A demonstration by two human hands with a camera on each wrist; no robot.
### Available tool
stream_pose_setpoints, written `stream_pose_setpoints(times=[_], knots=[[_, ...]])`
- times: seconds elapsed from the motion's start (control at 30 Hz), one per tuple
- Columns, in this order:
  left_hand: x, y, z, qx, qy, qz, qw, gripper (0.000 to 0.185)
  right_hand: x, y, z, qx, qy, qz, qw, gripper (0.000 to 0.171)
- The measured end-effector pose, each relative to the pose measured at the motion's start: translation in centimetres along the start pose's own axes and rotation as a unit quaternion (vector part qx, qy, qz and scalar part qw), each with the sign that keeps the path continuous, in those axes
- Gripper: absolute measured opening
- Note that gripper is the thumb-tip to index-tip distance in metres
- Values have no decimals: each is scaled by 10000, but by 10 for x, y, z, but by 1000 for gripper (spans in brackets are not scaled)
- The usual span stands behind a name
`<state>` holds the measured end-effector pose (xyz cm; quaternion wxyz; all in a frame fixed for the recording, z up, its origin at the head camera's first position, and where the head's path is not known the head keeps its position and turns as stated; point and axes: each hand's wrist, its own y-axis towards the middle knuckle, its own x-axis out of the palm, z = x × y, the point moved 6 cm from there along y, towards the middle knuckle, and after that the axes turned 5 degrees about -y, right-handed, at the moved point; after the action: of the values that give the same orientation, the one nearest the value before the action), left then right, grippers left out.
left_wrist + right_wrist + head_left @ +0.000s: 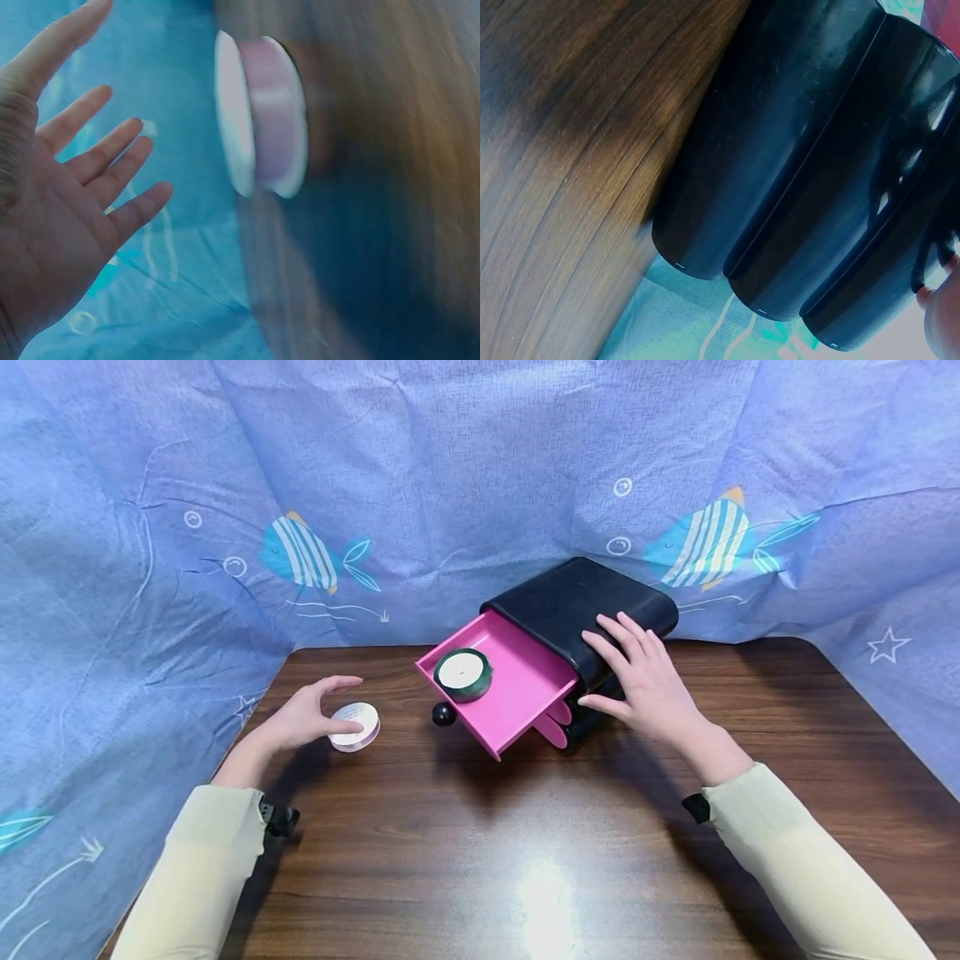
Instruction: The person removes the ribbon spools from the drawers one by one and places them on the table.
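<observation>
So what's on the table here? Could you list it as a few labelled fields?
surface: dark wooden table
box: black plastic drawer box
drawer: pink top drawer, pulled open
in drawer: dark green ribbon spool
on table: pale pink ribbon spool
left hand: open, beside the pale spool
right hand: resting flat on the box

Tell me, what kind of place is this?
Probably a small home-made work corner, not a shop or kitchen. A wooden table is walled in by a blue fish-print cloth, and on it stand a black drawer box with a pink drawer and ribbon spools.
</observation>
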<state>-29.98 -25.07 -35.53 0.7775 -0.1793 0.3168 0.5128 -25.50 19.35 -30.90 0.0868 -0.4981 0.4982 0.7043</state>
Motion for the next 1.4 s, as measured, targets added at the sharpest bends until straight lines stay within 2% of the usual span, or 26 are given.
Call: stream_pose_setpoints(times=[0.1, 0.3, 0.5, 0.7, 0.83, 1.07, 1.17, 1.4], knots=[[0, -2, 17, 133, -163, 224, 9995, 67, 0, -1, 0, 9, -2, -12, 10000, 84], [1, -6, 64, 832, -377, 511, 9945, 55, 0, -3, 0, 27, 12, 20, 10000, 84], [6, -4, 102, 1394, -293, 470, 9887, 55, -1, -3, 0, 36, 17, 27, 10000, 83], [14, 7, 128, 1666, -92, 220, 9857, 59, 0, -3, 0, 35, 9, 7, 10000, 83], [21, 19, 140, 1776, -18, 2, 9841, 62, 1, -2, 0, 17, -6, 18, 10000, 84], [33, 38, 155, 1919, -270, -404, 9802, 67, 0, -1, -1, -32, -7, 74, 10000, 84], [38, 45, 156, 1852, -191, -500, 9812, 69, 0, -1, -1, -42, -16, 85, 10000, 84], [45, 57, 151, 1451, -205, -737, 9865, 68, 1, -1, -1, -30, -13, 65, 10000, 84]])
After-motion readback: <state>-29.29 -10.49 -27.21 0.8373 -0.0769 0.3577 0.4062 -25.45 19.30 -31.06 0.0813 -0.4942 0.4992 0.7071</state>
